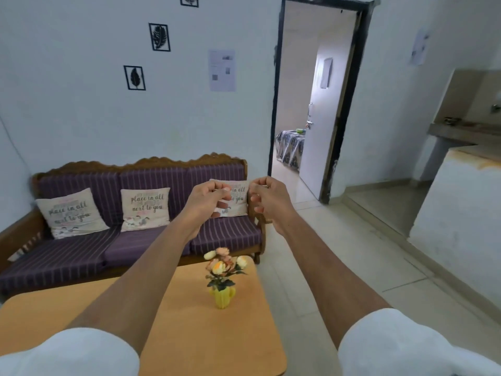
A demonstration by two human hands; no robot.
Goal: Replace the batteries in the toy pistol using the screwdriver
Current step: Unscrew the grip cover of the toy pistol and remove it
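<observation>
Both my arms are stretched out in front of me, high above the orange table [189,335]. My left hand [208,198] has its fingers curled and holds nothing that I can see. My right hand [267,198] is beside it, a small gap apart, fingers also curled and empty. No toy pistol, screwdriver or batteries are in view.
A yellow vase with artificial flowers [223,278] stands on the table's far right part. Behind the table is a purple striped sofa [135,234] with three printed cushions. An open doorway [311,104] is at the right, and a counter [461,191] at the far right.
</observation>
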